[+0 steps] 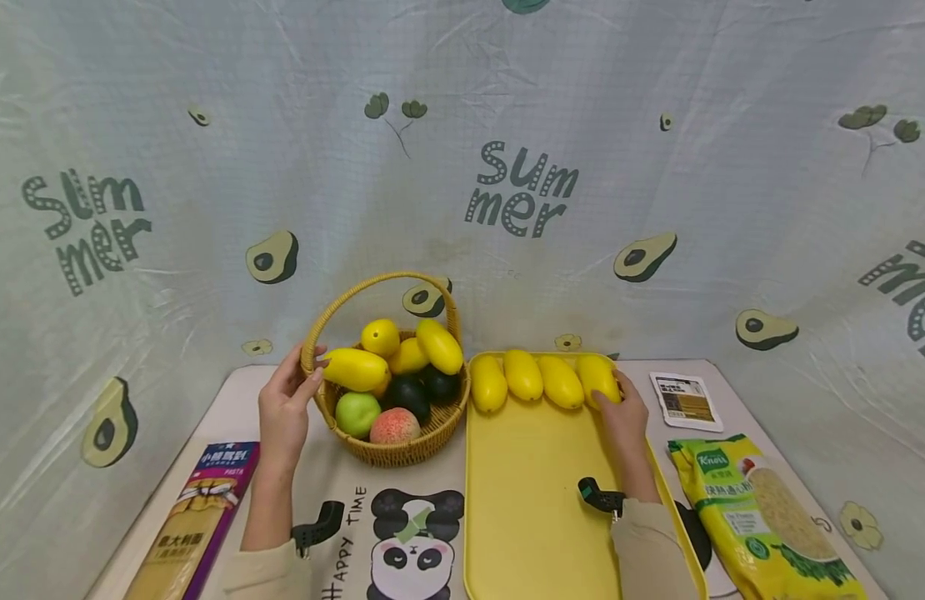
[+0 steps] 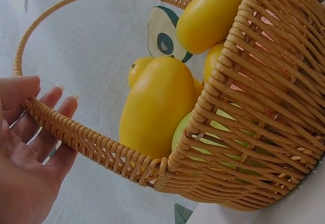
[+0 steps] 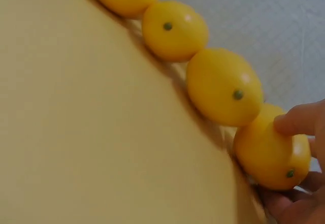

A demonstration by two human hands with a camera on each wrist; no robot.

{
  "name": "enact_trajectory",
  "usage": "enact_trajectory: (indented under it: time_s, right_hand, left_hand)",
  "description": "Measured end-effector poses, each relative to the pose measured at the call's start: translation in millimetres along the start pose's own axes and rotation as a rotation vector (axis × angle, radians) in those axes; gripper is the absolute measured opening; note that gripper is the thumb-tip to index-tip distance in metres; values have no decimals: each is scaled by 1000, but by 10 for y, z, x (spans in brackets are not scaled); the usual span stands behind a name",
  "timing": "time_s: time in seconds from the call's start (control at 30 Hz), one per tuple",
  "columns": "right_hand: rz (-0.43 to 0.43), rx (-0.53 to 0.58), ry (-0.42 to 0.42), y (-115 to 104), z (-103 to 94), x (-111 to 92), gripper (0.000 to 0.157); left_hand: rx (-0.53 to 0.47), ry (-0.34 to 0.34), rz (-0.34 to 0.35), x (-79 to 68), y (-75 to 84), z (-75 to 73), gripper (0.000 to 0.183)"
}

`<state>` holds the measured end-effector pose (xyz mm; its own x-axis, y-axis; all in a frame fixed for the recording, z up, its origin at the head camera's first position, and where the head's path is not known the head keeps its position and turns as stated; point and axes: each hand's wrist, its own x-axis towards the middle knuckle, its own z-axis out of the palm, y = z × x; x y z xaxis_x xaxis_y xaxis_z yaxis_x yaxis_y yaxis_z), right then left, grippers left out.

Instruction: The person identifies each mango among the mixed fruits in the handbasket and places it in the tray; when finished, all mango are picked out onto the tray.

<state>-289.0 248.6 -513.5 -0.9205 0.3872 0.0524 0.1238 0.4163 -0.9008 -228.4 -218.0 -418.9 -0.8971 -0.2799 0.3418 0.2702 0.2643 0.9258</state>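
Note:
My left hand (image 1: 282,408) holds the handle of a wicker basket (image 1: 402,454) on its left side, thumb on one side and fingers behind, as the left wrist view shows. Inside the basket lie several yellow mangoes (image 1: 355,369), a green apple (image 1: 357,414), a peach (image 1: 395,427) and dark rounded fruits (image 1: 410,396). My right hand (image 1: 629,421) grips the rightmost yellow mango (image 3: 264,148), thumb on top and fingers around its far side. That mango ends a row of yellow mangoes (image 1: 523,375) along the back edge of a yellow tray (image 1: 537,500).
At the left lies a pasta packet (image 1: 192,517). Right of the tray are a small white packet (image 1: 686,402), a yellow Knorr bag (image 1: 762,517) and a partly hidden dark round object (image 1: 693,533). A panda print (image 1: 416,550) marks the table mat. Patterned curtain surrounds the table.

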Motion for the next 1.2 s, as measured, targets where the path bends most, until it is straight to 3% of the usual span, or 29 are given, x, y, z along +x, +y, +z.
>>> enact_trajectory:
  time_s: [0.4, 0.67, 1.0, 1.2]
  right_hand:
    - [22, 75, 10, 128, 69, 5, 65]
    - [7, 136, 81, 144, 92, -1, 62]
    - [-67, 165, 190, 155, 128, -16, 54]
    - [-173, 134, 234, 57, 128, -56, 47]
  left_hand:
    - [25, 1, 4, -18, -25, 3, 44]
    - [32, 6, 24, -13, -29, 14, 44]
    - [66, 19, 28, -12, -29, 9, 43]
    - [53, 26, 33, 4, -44, 19, 43]
